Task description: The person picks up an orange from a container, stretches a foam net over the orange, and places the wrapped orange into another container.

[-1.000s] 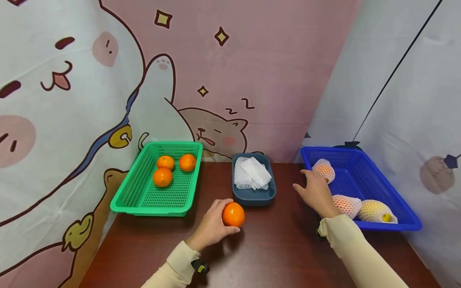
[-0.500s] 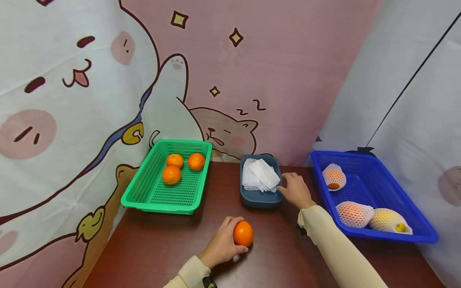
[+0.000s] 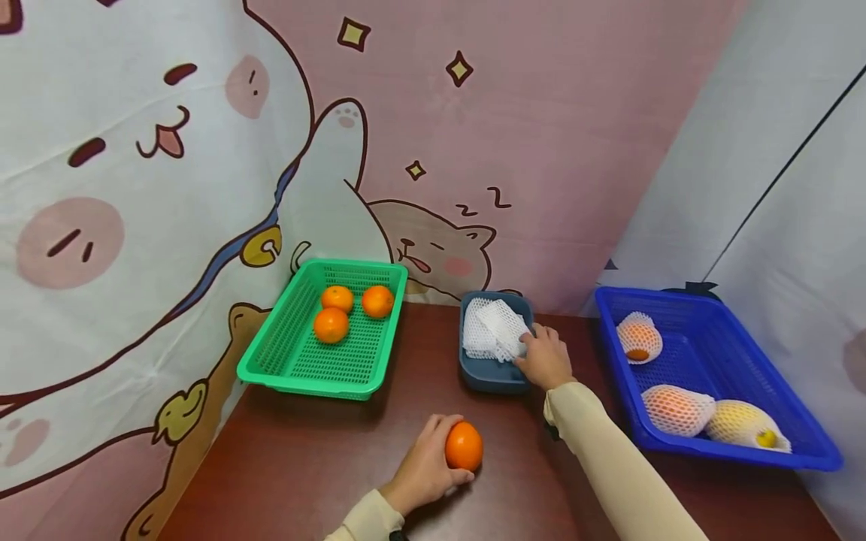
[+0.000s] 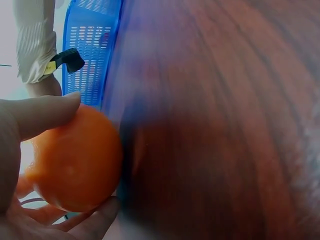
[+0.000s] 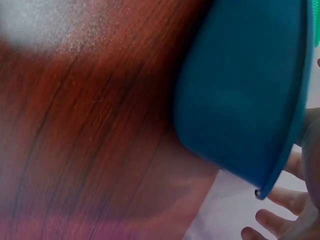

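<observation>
My left hand [image 3: 428, 467] grips an orange [image 3: 464, 446] low over the table, thumb on one side and fingers on the other. The left wrist view shows that orange [image 4: 77, 160] close up between thumb and fingers. My right hand [image 3: 545, 356] reaches over the right rim of a small dark blue bin [image 3: 497, 382], thumb and fingertips at the white foam net sleeves [image 3: 497, 328] inside. From the right wrist, the bin's outer wall [image 5: 240, 95] hides part of the hand; several spread fingers [image 5: 285, 200] show past its rim.
At the left, a green basket [image 3: 311, 382] holds three oranges [image 3: 331, 325]. A blue basket [image 3: 744, 449] at the right carries a net-wrapped orange [image 3: 639, 340] and two more net-wrapped fruits, one reddish [image 3: 676, 410], one yellow [image 3: 744, 424]. A printed cloth hangs behind the dark wooden table [image 3: 304, 466].
My right hand has left the net-wrapped orange in the blue basket and moved left to the small bin. My left hand keeps its orange, now lower and nearer. The head view has shifted right.
</observation>
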Tool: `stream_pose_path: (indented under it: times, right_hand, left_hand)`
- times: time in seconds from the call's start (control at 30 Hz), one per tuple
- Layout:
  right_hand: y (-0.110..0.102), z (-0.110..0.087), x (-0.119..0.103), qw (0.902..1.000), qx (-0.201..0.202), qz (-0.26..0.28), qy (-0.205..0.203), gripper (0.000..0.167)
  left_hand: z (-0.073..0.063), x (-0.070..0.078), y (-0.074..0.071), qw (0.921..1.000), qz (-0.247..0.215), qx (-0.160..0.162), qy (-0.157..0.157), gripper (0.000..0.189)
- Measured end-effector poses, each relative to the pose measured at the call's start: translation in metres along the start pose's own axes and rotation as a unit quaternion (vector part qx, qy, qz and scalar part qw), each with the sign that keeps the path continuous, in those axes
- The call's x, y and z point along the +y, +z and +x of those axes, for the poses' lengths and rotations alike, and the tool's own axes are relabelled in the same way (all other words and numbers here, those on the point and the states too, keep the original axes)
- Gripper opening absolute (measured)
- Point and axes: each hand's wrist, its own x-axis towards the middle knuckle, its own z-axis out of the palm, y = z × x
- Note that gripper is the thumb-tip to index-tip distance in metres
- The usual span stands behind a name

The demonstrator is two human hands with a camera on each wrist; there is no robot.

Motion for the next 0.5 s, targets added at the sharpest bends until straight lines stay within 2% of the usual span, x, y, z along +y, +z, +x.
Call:
stream_pose_path:
  times: [0.33, 0.5]
  right_hand:
    - [0.011, 0.005, -0.002, 0.9999, 0.000, -0.016, 0.004, 0.041]
    - [0.014, 0.007, -0.001, 0.9998, 0.006, -0.018, 0.000, 0.036]
  left_hand:
    - [-0.003, -0.002, 0.004, 0.9997, -0.019, 0.009, -0.016, 0.087]
    - [-0.003, -0.001, 0.005, 0.9996, -0.020, 0.010, -0.014, 0.087]
